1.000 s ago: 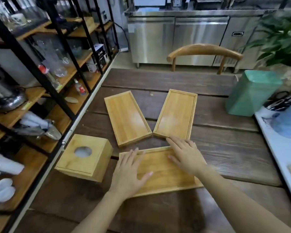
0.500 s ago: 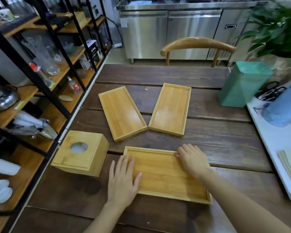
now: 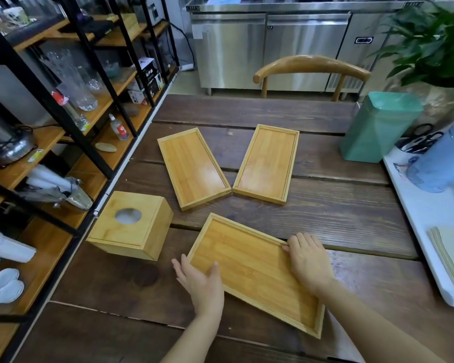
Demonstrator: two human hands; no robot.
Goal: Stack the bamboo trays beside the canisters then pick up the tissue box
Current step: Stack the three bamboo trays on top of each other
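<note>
Three bamboo trays lie on the dark wooden table [image 3: 338, 213]. The nearest tray [image 3: 252, 268] sits skewed in front of me. My left hand [image 3: 202, 281] grips its left edge, thumb inside the rim. My right hand [image 3: 308, 260] holds its far right edge, fingers over the rim. Two more trays, the left tray [image 3: 193, 166] and the right tray [image 3: 268, 162], lie further back, corners touching. A bamboo tissue box [image 3: 131, 224] with a round hole stands to the left. A green canister [image 3: 378, 127] and a blue canister [image 3: 440, 161] stand at the right.
A black-framed shelf rack [image 3: 63, 106] with glassware runs along the table's left side. A white tray [image 3: 430, 218] with paper napkins lies at the right edge. A wooden chair [image 3: 312, 66] stands at the far end, and a plant [image 3: 435, 43] behind the green canister.
Both hands shifted from lying flat on the nearest tray to gripping its edges. The tray has turned clockwise and slid toward me.
</note>
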